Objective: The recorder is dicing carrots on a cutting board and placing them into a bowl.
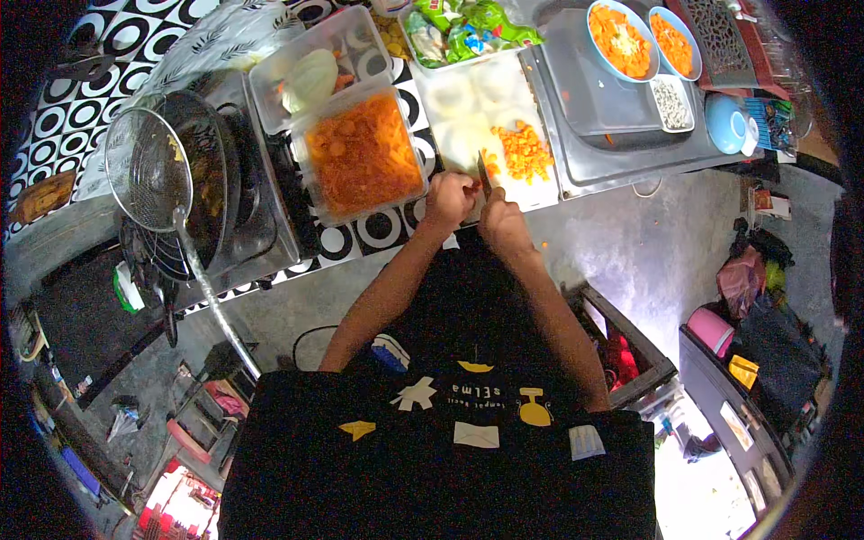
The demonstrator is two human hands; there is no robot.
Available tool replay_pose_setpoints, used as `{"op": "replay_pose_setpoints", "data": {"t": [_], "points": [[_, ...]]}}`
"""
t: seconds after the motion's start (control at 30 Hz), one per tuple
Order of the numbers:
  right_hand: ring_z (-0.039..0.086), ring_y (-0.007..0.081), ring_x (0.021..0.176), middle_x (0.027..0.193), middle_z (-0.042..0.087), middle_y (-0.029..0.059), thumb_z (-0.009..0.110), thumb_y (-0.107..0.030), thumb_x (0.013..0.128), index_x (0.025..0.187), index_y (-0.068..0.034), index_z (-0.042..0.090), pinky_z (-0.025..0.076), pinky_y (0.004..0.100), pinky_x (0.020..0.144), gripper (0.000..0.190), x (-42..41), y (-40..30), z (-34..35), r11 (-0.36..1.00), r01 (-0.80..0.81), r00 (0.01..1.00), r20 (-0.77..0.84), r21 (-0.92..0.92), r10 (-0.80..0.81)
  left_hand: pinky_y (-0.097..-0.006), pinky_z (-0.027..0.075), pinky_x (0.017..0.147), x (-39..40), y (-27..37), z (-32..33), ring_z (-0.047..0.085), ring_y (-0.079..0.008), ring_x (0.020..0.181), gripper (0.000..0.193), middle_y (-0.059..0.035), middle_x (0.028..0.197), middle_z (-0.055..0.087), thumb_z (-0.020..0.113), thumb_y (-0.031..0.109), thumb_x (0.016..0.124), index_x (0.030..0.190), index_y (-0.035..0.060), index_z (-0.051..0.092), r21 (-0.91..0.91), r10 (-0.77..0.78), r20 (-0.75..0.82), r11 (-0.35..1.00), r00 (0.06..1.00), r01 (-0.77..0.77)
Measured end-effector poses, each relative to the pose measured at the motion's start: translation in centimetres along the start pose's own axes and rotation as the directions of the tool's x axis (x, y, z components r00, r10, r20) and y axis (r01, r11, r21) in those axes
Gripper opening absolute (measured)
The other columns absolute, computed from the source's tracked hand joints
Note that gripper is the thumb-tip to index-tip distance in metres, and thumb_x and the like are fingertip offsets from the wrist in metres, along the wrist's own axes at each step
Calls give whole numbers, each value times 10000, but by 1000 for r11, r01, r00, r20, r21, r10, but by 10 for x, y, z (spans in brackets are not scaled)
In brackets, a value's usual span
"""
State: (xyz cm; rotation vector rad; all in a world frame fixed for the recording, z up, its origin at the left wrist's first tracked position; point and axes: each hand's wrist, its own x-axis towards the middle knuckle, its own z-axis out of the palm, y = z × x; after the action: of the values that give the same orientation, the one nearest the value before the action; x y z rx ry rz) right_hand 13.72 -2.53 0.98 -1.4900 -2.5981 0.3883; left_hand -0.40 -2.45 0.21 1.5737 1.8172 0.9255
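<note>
My right hand [505, 219] grips a kitchen knife [484, 170], its blade pointing away from me over a white cutting board [498, 192]. Close by on the left, my left hand [451, 197] rests at the board's near edge with curled fingertips beside the blade. Whatever may be between those fingers is hidden. Diced orange pieces, apparently carrot [525, 152], lie in a heap right of the blade, with a few touching or next to it. Left of my hands stands a clear plastic container [424, 169] full of orange shredded and cut food.
Another clear container [266, 111] holds a pale green vegetable. A wok [219, 162] and a long-handled mesh strainer [148, 169] sit on the stove at left. Green packets [472, 37] fill a tub behind the board. Blue bowls of orange pieces [621, 44] stand at right, near an overturned blue bowl [725, 125].
</note>
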Motion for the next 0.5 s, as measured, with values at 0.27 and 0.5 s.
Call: {"op": "replay_pose_setpoints", "data": {"t": [0.27, 0.5], "points": [[550, 250, 438, 547, 524, 128, 467, -106, 829, 832, 24, 506, 400, 339, 334, 136, -3, -11, -25, 978, 35, 999, -4, -206, -37, -441, 393, 594, -3, -1, 2, 531, -350, 608, 332, -146, 610, 539, 609, 345, 716, 599, 39, 554, 1, 64, -72, 998, 995, -64], [603, 427, 729, 745, 576, 276, 407, -138, 845, 968, 20, 392, 492, 494, 613, 201, 30, -34, -85, 979, -184, 875, 468, 84, 125, -402, 454, 609, 3, 9, -9, 579, -337, 670, 78, -147, 690, 594, 626, 87, 620, 670, 28, 614, -25, -66, 39, 997, 997, 67]]}}
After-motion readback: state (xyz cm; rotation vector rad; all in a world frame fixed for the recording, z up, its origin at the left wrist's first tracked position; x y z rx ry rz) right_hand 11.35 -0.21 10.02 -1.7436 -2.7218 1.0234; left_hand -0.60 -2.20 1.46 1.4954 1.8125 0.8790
